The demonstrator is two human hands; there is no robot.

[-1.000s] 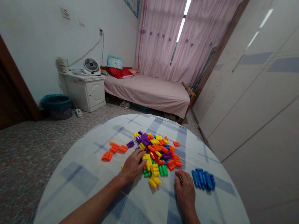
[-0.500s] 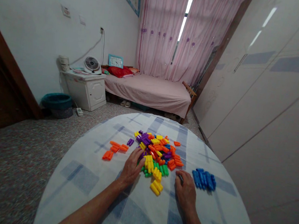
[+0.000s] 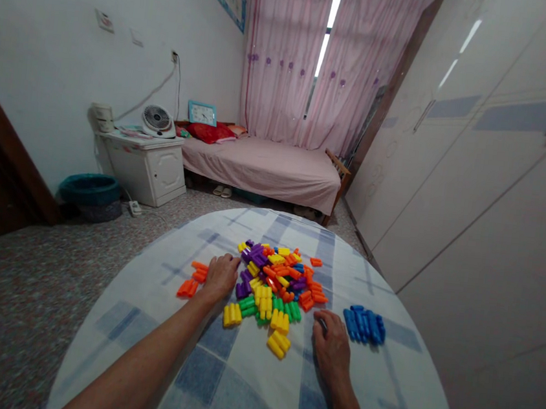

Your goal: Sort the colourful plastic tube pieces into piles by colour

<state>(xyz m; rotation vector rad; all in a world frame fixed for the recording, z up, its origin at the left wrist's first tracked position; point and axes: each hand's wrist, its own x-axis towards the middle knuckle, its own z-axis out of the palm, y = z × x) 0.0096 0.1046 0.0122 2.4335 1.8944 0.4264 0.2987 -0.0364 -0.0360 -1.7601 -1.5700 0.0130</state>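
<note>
My left hand (image 3: 221,277) reaches over the left side of a pile of small plastic building pieces, its fingers bent down. A sliver of a purple piece (image 3: 237,263) shows at its fingertips; the rest is hidden under the hand. Orange pieces (image 3: 188,288) lie just left of it. Yellow triple pieces (image 3: 232,315) and green pieces (image 3: 293,311) lie at the pile's near edge, with purple pieces (image 3: 255,255) further back. My right hand (image 3: 332,347) rests on the cloth, loosely curled, thumb and forefinger apart with nothing seen between them. Right of it sits a group of blue pieces (image 3: 364,325).
Everything lies on a round table with a checked cloth (image 3: 139,360). Beyond it stand a bed (image 3: 267,165), a white cabinet (image 3: 166,174) with a fan (image 3: 157,121), and a teal bin (image 3: 90,188). A tall wardrobe (image 3: 487,207) runs along the right.
My left hand has moved left and away from the yellow pieces to the purple piece. A yellow piece now shows at the pile's near left. My right hand stays beside the pile.
</note>
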